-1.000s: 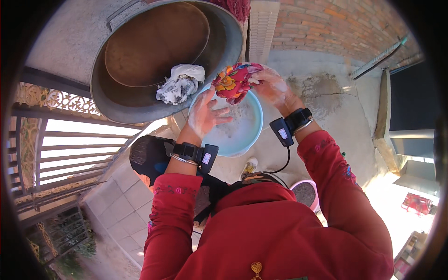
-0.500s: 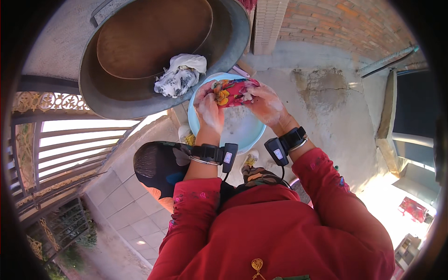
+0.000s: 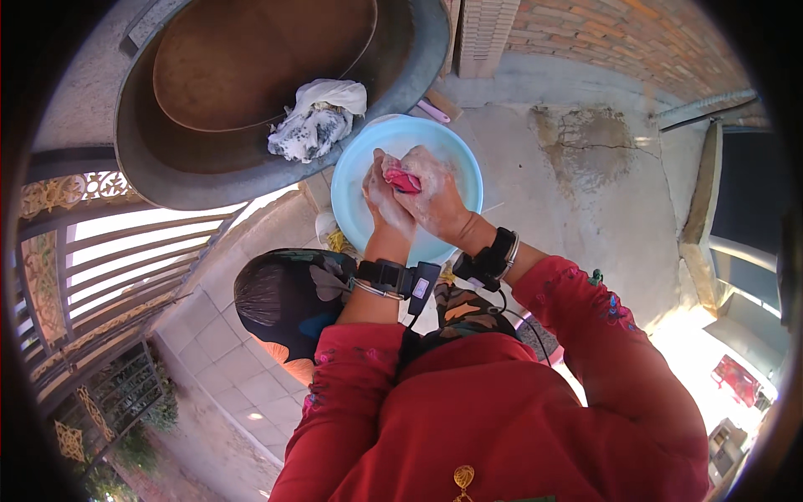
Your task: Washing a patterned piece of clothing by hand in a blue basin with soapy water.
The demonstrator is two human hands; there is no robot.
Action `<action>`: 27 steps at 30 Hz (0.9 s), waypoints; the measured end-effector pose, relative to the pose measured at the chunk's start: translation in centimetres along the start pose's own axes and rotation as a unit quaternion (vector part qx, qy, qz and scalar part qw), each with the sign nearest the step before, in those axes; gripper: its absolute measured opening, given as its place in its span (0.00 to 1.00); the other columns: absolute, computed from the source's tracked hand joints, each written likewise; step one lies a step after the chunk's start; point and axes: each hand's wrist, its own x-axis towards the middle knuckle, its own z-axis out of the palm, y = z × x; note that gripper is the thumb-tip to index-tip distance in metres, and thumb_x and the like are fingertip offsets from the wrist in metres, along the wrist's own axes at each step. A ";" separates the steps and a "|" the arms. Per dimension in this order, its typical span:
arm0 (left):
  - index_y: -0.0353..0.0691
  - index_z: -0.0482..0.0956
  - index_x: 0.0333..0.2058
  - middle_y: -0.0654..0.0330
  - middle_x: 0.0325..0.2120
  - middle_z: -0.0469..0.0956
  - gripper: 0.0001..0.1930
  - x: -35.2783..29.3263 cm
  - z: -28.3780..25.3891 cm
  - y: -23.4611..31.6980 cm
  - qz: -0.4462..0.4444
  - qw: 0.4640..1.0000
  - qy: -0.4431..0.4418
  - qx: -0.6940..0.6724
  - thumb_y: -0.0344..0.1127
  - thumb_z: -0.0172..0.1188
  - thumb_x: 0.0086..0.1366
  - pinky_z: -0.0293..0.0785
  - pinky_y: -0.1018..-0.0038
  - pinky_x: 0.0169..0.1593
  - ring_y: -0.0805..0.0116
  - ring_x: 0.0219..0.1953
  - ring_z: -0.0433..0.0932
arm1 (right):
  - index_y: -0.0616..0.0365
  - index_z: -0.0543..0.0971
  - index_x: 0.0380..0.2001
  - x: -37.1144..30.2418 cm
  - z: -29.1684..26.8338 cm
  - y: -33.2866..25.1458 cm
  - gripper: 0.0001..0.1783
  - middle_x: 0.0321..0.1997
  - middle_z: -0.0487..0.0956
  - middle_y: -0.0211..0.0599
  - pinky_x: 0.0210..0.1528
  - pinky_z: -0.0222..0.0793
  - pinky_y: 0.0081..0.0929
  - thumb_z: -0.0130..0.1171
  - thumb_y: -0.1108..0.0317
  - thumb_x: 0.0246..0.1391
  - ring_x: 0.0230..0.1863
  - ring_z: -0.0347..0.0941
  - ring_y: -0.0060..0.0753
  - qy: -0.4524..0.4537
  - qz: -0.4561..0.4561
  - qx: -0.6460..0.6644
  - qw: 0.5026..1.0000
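Bunched between my two hands is a red floral cloth point(image 3: 403, 180), most of it hidden by fingers and palms. My left hand point(image 3: 383, 188) is wrapped round its left side, and my right hand point(image 3: 435, 191) closes over it from the right. Suds coat both hands. They hang over a light blue basin point(image 3: 470, 163), which stands on the ground below them. A wet white cloth with dark patches point(image 3: 316, 125) lies in a heap on the rim side of a large metal tub point(image 3: 134, 159), left of the basin.
A purple-handled item point(image 3: 433, 110) lies just beyond the basin. Metal railings point(image 3: 142, 243) run along the left, over paving tiles point(image 3: 217, 368). Cracked, stained concrete point(image 3: 585, 159) stretches to the right, below a brick wall point(image 3: 619, 42). Black devices are strapped on both wrists.
The floral cloth was stretched out between my hands and is now squeezed into a small bunch. My hands have come together, the right one moving left.
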 end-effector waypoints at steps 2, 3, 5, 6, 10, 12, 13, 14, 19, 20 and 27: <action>0.43 0.73 0.40 0.63 0.34 0.73 0.16 -0.2 0.0 -1.1 -0.055 0.997 0.037 -0.044 0.49 0.46 0.68 0.73 0.71 0.39 0.68 0.37 0.74 | 0.60 0.75 0.31 -0.4 0.0 -0.1 0.11 0.30 0.72 0.48 0.36 0.68 0.34 0.61 0.65 0.47 0.33 0.70 0.50 -0.008 -0.007 0.013 1.000; 0.44 0.72 0.38 0.64 0.32 0.73 0.15 -0.6 2.2 -1.5 -0.118 0.987 0.062 -0.089 0.49 0.46 0.68 0.73 0.72 0.37 0.69 0.35 0.74 | 0.59 0.76 0.30 0.4 -1.1 1.3 0.12 0.30 0.73 0.48 0.36 0.68 0.37 0.61 0.62 0.47 0.34 0.72 0.52 -0.022 0.061 -0.025 0.998; 0.46 0.72 0.35 0.65 0.29 0.72 0.15 -1.4 4.7 -1.4 -0.126 0.988 0.083 -0.032 0.50 0.45 0.68 0.72 0.73 0.35 0.70 0.32 0.73 | 0.59 0.77 0.29 2.2 -2.3 3.6 0.13 0.29 0.75 0.48 0.36 0.69 0.41 0.61 0.60 0.47 0.36 0.73 0.53 -0.031 0.133 -0.060 0.989; 0.46 0.72 0.40 0.64 0.34 0.73 0.15 -1.2 4.9 -1.4 -0.130 0.988 0.081 0.014 0.48 0.43 0.68 0.73 0.72 0.39 0.68 0.37 0.74 | 0.60 0.76 0.30 3.4 -2.7 4.6 0.14 0.28 0.75 0.48 0.35 0.69 0.38 0.60 0.58 0.49 0.33 0.72 0.52 -0.062 0.151 -0.052 0.985; 0.48 0.71 0.39 0.64 0.38 0.73 0.15 -0.7 1.3 -1.9 -0.131 0.989 0.032 -0.062 0.50 0.40 0.68 0.72 0.71 0.43 0.66 0.41 0.73 | 0.60 0.76 0.29 1.9 -1.4 1.3 0.14 0.30 0.76 0.46 0.36 0.69 0.35 0.61 0.59 0.49 0.32 0.73 0.49 -0.049 0.057 -0.053 0.996; 0.48 0.70 0.41 0.64 0.40 0.73 0.16 -0.6 0.5 -2.3 -0.137 0.975 -0.024 -0.172 0.51 0.39 0.68 0.72 0.69 0.46 0.65 0.43 0.73 | 0.54 0.80 0.35 0.1 -0.8 0.3 0.15 0.30 0.77 0.43 0.39 0.70 0.41 0.61 0.59 0.44 0.34 0.74 0.50 -0.034 -0.005 -0.009 0.999; 0.48 0.70 0.43 0.63 0.42 0.72 0.16 -0.5 0.1 -2.4 -0.133 0.975 -0.030 -0.176 0.50 0.39 0.68 0.70 0.68 0.49 0.65 0.45 0.72 | 0.54 0.80 0.35 0.3 -0.6 0.4 0.15 0.30 0.77 0.43 0.39 0.70 0.41 0.61 0.59 0.44 0.34 0.74 0.50 -0.032 -0.004 -0.009 0.999; 0.48 0.69 0.45 0.62 0.44 0.71 0.16 -0.5 0.2 -2.6 -0.134 0.974 -0.039 -0.180 0.48 0.39 0.68 0.68 0.67 0.51 0.65 0.48 0.71 | 0.58 0.78 0.31 0.7 -0.8 0.9 0.14 0.31 0.77 0.45 0.37 0.70 0.38 0.61 0.59 0.46 0.33 0.74 0.50 -0.039 -0.016 -0.028 0.999; 0.46 0.69 0.48 0.61 0.49 0.70 0.17 -1.2 4.7 -0.8 -0.159 0.985 0.030 0.058 0.48 0.39 0.69 0.70 0.67 0.50 0.64 0.49 0.71 | 0.60 0.77 0.27 4.8 -3.2 4.2 0.13 0.34 0.76 0.50 0.38 0.69 0.41 0.59 0.60 0.45 0.34 0.73 0.54 -0.087 0.143 -0.042 0.985; 0.46 0.69 0.49 0.61 0.45 0.72 0.19 -0.7 4.3 -1.2 -0.143 0.989 0.025 0.041 0.48 0.40 0.68 0.72 0.67 0.49 0.63 0.48 0.73 | 0.60 0.78 0.27 4.5 -2.7 4.5 0.14 0.33 0.76 0.49 0.38 0.69 0.41 0.60 0.59 0.43 0.34 0.73 0.54 -0.037 0.083 -0.033 0.995; 0.44 0.68 0.49 0.62 0.45 0.72 0.16 -1.1 2.5 -0.9 -0.141 0.982 -0.024 -0.122 0.45 0.42 0.68 0.70 0.69 0.49 0.66 0.49 0.71 | 0.57 0.79 0.27 2.5 -1.5 -0.4 0.16 0.32 0.77 0.45 0.38 0.70 0.42 0.60 0.55 0.41 0.33 0.74 0.52 -0.127 0.025 -0.051 0.990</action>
